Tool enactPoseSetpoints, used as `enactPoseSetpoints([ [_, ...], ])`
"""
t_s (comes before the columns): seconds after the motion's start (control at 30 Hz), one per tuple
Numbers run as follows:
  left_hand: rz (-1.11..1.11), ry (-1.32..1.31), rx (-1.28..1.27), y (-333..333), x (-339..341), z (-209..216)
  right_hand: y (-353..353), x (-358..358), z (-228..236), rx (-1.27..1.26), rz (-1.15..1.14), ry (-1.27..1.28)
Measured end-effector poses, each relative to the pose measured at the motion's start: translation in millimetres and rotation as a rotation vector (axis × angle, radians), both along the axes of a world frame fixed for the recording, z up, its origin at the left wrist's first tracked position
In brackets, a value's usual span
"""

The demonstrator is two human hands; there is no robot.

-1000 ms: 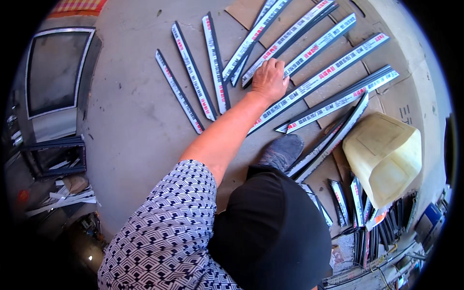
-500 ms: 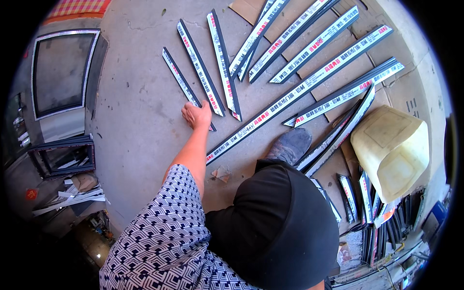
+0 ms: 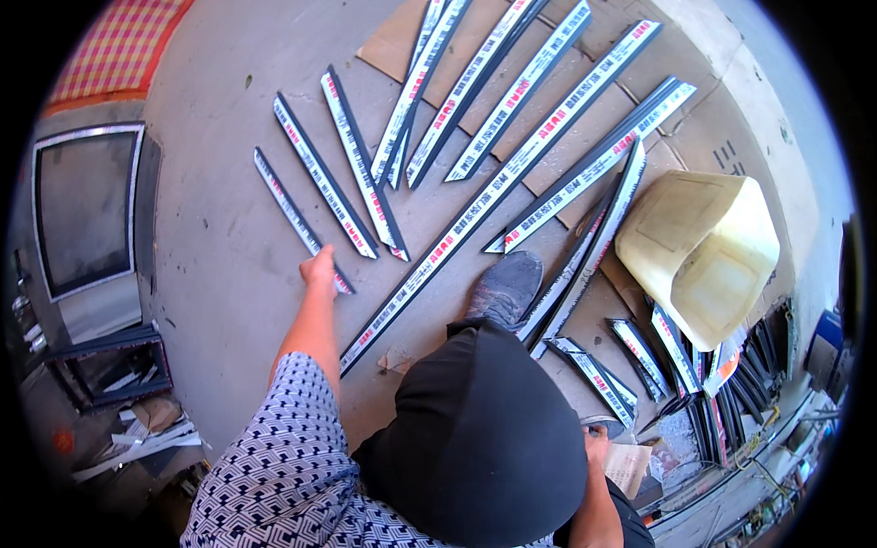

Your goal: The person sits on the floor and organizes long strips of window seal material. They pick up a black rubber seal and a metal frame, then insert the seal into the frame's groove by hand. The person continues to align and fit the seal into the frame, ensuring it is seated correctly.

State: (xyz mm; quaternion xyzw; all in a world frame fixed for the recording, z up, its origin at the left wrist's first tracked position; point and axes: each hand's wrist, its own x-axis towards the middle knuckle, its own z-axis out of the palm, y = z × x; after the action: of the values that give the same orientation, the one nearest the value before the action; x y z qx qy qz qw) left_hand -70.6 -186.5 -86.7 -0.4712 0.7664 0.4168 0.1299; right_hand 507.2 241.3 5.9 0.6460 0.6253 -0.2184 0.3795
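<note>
My left hand (image 3: 318, 271) is closed around the lower part of a short black profile strip (image 3: 287, 203) with white printed film, leftmost of a fan of strips on the floor. The strip's near end shows below my fingers. Low at the right, my right hand (image 3: 596, 445) is closed with a tan piece of paper (image 3: 628, 468) sticking out beside it; its fingers show only in part. Nearest to my left hand are another short strip (image 3: 324, 173) and a long strip (image 3: 498, 187) running from near my foot to the far right. Strip ends are cut slanted.
A cut-open yellowish plastic jug (image 3: 699, 256) stands at the right on cardboard (image 3: 713, 146). Short offcuts (image 3: 598, 379) lie beside my shoe (image 3: 508, 285). Framed panels (image 3: 87, 210) and a small dark frame (image 3: 110, 370) are at the left. My black-clad knee (image 3: 475, 429) fills the lower middle.
The view has shifted, so the strips appear lower and further left. My left hand stays at the short strip's near end. My right hand has come into view with the paper.
</note>
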Motion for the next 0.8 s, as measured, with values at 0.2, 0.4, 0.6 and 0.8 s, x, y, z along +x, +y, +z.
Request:
enactPoseSetpoints([
  [0.2, 0.062, 0.363, -0.391, 35.4, -12.0, 33.6, -5.9, -16.8, 7.0, 0.056, -0.015, -0.083],
  [0.4, -0.509, 0.7, -0.104, 111.5, -46.8, 58.7, -6.8, -37.6, 15.7, 0.029, -0.052, -0.137],
  [0.6, -0.9, 0.745, 0.053, 239.2, -71.3, 45.4, -8.0, -34.1, 16.5, 0.072, -0.04, -0.093],
  [0.8, -1.162, 0.669, -0.116, 328.1, -72.6, 31.7, -10.4, -35.2, 23.4, 0.076, -0.065, -0.053],
])
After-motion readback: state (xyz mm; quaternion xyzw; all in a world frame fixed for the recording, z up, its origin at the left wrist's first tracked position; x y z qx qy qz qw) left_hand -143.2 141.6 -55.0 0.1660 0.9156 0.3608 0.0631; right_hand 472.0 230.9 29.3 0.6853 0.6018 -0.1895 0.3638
